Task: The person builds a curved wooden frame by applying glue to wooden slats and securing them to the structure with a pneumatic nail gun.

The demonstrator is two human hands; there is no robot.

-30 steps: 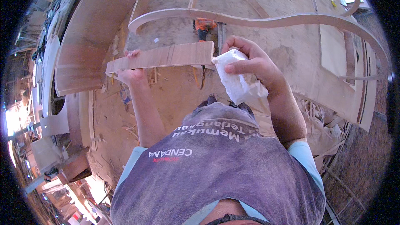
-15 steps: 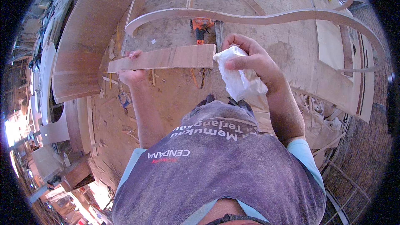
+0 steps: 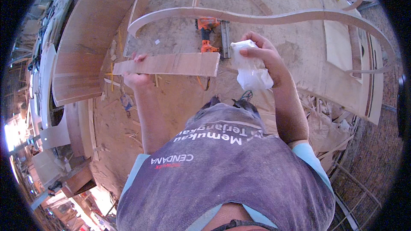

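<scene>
My left hand grips a flat wooden board near its left end, with the thumb on one edge and fingers on the other. The board lies roughly level across the middle of the view. In my right hand is a crumpled white plastic bag, squeezed between thumb and fingers; what it contains is hidden. A gap separates the bag from the board's right end. Just beyond the board rests an orange and black nail gun, its lower part close to the board's far edge.
A long S-curved wooden strip stands across the far side. At left rises a large curved plywood panel. Wood scraps pile up at right, and a metal frame stands low right. A blue-handled tool lies left of centre.
My right hand has drawn the white bag away from the board's right end, to the right. The board has tilted slightly, its right end nearer me, uncovering more of the nail gun.
</scene>
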